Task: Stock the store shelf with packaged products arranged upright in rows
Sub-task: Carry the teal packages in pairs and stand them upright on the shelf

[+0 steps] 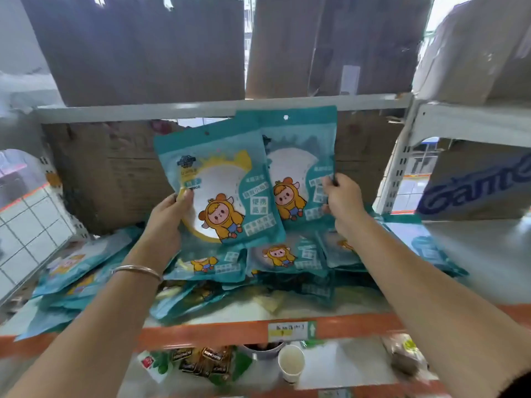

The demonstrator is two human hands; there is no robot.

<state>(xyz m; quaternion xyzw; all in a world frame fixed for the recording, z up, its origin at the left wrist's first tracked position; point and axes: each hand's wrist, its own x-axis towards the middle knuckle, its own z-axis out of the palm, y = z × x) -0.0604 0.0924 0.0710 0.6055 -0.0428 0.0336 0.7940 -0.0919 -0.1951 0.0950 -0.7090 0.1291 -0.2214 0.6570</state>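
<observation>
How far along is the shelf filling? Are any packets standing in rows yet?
Barely begun. No standing row shows yet. The left hand holds one teal packet upright, and the right hand pinches a second packet beside it. Left to do: the heap of packets lying flat and jumbled on the shelf.
</observation>
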